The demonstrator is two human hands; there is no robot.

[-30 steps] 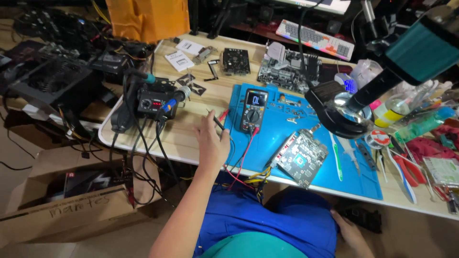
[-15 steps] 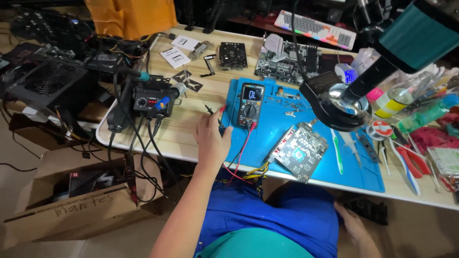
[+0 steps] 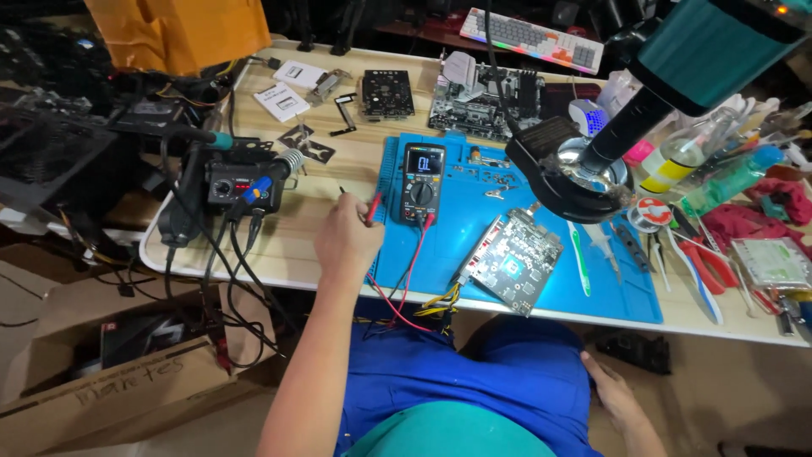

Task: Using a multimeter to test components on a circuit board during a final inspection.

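My left hand (image 3: 345,241) pinches a red plastic probe (image 3: 373,208) at the front edge of the matt, pale wood-grain table (image 3: 321,182). Beside it a smooth blue rubbery mat (image 3: 541,207) carries a glossy-screened plastic multimeter (image 3: 422,179) and a bare circuit board (image 3: 512,261) studded with shiny metal parts.

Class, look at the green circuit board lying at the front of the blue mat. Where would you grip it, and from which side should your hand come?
Probably grip the circuit board by its bare side edges, coming from above and the right. It lies flat and tilted, wires leave its lower-left corner, and components cover its face.
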